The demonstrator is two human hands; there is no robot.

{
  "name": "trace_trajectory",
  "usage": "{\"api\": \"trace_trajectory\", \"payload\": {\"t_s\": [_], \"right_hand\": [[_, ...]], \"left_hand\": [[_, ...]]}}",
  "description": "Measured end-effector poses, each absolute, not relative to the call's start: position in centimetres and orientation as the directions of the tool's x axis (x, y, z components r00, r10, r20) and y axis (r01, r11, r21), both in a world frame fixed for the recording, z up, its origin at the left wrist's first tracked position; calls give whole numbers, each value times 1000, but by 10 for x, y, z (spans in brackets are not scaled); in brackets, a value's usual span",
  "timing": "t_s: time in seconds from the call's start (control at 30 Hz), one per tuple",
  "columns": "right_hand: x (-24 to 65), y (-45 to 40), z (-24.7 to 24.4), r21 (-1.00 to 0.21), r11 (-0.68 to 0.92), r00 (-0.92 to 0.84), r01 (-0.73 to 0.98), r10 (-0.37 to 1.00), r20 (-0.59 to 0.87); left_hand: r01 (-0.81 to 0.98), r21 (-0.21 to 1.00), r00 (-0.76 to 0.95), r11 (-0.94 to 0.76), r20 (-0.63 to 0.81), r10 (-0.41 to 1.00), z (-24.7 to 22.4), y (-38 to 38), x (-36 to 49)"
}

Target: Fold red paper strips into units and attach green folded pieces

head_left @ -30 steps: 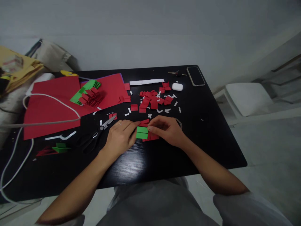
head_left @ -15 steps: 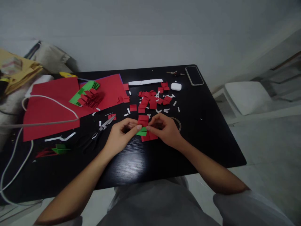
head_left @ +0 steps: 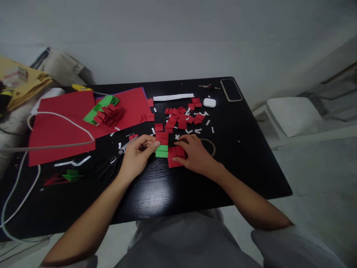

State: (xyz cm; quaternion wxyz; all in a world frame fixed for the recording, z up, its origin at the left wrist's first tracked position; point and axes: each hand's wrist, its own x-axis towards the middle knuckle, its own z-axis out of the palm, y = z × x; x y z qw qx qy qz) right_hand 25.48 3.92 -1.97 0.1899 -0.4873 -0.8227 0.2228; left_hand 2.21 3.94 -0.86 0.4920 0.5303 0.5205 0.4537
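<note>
My left hand (head_left: 139, 152) pinches a folded paper piece, red at the top with a green section (head_left: 161, 151) below. My right hand (head_left: 195, 152) rests just to the right, its thumb and fingers apart over a red folded paper piece (head_left: 173, 153) on the table. The red piece lies beside the green section; whether they are joined I cannot tell. Beyond both hands is a pile of small red folded papers (head_left: 182, 122). Black-handled scissors (head_left: 121, 152) lie to the left of my left hand, which covers part of them.
Large red sheets (head_left: 61, 130) cover the table's left side, crossed by a white cable (head_left: 67, 118). A green and red folded stack (head_left: 107, 113) lies on them. White scraps surround the pile. A phone (head_left: 231, 90), white earbud case (head_left: 209, 102) and tape ring (head_left: 213, 147) are on the right.
My left hand has moved left with the red and green paper piece. My right hand has let go of it and spread its fingers over the red piece, now more exposed.
</note>
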Motion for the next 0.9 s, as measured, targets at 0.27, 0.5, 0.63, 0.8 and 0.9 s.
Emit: {"api": "trace_trajectory", "payload": {"t_s": [0.27,0.5,0.63,0.8,0.9], "right_hand": [[248,35,-19,-773,278,-388,571,921,45],[247,33,-16,-973,116,-170,201,982,82],[244,27,-12,-975,152,-122,161,984,133],[241,20,-8,-942,280,-87,185,959,269],[240,19,-7,-924,324,-73,205,946,316]], "left_hand": [[5,991,129,136,-135,982,-7,34,23],[-47,979,261,199,-180,948,-1,25,33],[24,989,235,146,-148,961,0,23,36],[140,989,167,41,-65,984,1,21,35],[166,986,150,7,-32,988,0,19,35]]}}
